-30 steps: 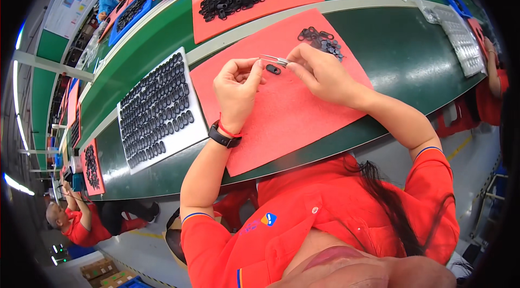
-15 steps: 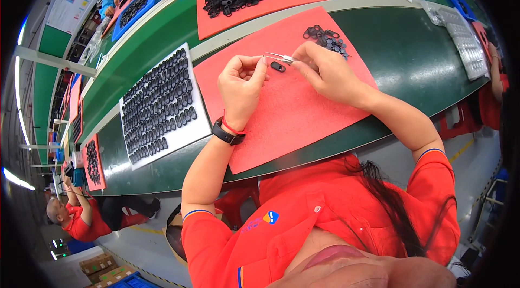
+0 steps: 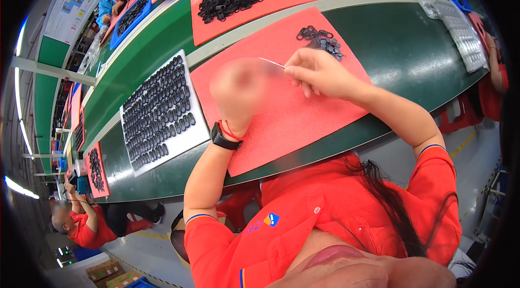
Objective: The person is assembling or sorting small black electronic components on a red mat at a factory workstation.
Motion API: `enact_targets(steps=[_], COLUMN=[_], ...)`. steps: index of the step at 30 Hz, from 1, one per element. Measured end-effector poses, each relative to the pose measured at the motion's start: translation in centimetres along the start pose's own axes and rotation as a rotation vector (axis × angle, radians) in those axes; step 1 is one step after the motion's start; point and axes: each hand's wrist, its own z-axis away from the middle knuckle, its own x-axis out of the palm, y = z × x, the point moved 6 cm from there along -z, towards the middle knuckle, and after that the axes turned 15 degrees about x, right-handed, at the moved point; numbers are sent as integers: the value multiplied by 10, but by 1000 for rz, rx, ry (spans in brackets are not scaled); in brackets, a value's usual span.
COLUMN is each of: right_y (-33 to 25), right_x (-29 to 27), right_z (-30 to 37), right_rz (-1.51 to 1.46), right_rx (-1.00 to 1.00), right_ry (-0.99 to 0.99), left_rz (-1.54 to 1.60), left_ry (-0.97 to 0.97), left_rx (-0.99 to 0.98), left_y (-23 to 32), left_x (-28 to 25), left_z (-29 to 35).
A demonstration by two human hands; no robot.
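Two hands above red mat point(image 3: 303, 120); right hand point(image 3: 317, 74) fingers pinching thin tweezers point(image 3: 271, 63); left hand point(image 3: 241, 90) blurred, grip unclear.

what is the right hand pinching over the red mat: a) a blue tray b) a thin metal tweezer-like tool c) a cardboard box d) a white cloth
b: the right hand pinches a thin silvery tool whose tip points toward the blurred left hand, above the red mat; a small pile of black parts lies just beyond it.
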Motion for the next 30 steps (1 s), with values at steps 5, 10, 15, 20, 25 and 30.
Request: enact_targets(steps=[5, 10, 15, 20, 25, 30], right_y=[-17, 0, -22, -2, -24, -5], right_x=[-8, -8, -6, 0, -12, -2], right_z=[11, -7, 9, -6, 9, -6], right_rz=[368, 139, 420, -26, 355, 31], right_rx=[-429, 56, -496, 13, -573, -25], right_ry=[312, 71, 378, -41, 406, -44], left_rz=[8, 0, -45, 55, 49, 87], left_ry=[-4, -104, -89, -146, -125, -105], left_rx=[-12, 22, -18, -172, -148, -158], left_y=[5, -2, 7, 1, 1, 0], left_x=[1, 11, 3, 6, 6, 7], left_z=[-5, -4, -2, 4, 2, 3])
